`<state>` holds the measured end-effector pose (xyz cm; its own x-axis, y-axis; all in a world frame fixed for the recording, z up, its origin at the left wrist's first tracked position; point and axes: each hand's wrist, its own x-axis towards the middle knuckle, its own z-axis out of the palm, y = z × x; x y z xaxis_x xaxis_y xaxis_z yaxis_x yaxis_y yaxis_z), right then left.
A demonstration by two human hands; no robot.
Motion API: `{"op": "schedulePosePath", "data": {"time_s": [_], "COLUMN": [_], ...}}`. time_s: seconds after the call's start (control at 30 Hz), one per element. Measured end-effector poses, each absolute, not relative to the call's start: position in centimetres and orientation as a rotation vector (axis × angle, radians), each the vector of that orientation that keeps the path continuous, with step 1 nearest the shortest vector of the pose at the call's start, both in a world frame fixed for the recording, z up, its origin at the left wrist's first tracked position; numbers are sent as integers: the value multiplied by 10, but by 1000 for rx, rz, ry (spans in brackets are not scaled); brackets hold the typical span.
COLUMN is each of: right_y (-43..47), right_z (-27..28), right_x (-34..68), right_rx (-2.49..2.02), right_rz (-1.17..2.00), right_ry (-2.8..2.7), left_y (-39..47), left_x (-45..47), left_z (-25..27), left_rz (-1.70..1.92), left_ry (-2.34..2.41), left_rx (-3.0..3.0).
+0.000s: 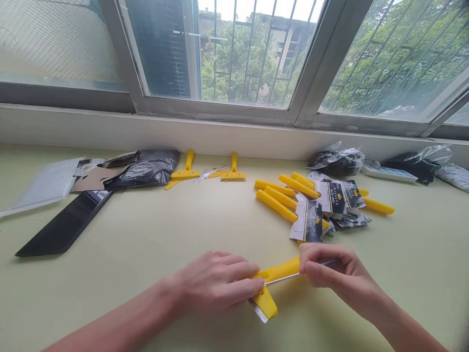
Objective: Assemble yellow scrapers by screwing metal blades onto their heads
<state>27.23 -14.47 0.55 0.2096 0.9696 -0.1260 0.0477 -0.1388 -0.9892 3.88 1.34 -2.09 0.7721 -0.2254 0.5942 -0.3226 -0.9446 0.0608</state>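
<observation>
A yellow scraper [268,304] with a metal blade along its head's lower edge lies low in the middle of the head view. My left hand [220,278] is closed on the scraper's head, its fingers covering much of it. In my right hand [335,269] I grip a screwdriver [282,280]. Its thin metal shaft points left, and the tip reaches the scraper's head beside my left fingertips. The tip's exact contact is hidden. My right fist covers the far end of the scraper's handle and most of the screwdriver's grip.
Packaged yellow scrapers [308,220] with printed cards form a pile beyond my right hand. Near the wall are two bare scrapers [233,168] with small loose parts. A grey plastic bag [152,168], a black flat piece [66,222] and a white remote [388,172] lie farther out.
</observation>
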Motion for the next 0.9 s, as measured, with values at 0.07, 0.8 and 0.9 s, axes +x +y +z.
{"op": "schedulePosePath", "data": {"time_s": [0.07,0.8,0.9], "right_y": [-144,19,56], "right_z": [3,-3,-11], "right_x": [278,257,255], "right_rx": [-1387,-1568,-1579], "right_rz": [1136,89,36], "right_ry": [-1016,-1539,-1595], "left_y": [12,20,23], "left_x": [39,35,38], "left_z": [-17,-24,-22], "left_rz": [920,620,552], "left_ry": [-432,263,308], "left_rx": [2841,2086,1791]}}
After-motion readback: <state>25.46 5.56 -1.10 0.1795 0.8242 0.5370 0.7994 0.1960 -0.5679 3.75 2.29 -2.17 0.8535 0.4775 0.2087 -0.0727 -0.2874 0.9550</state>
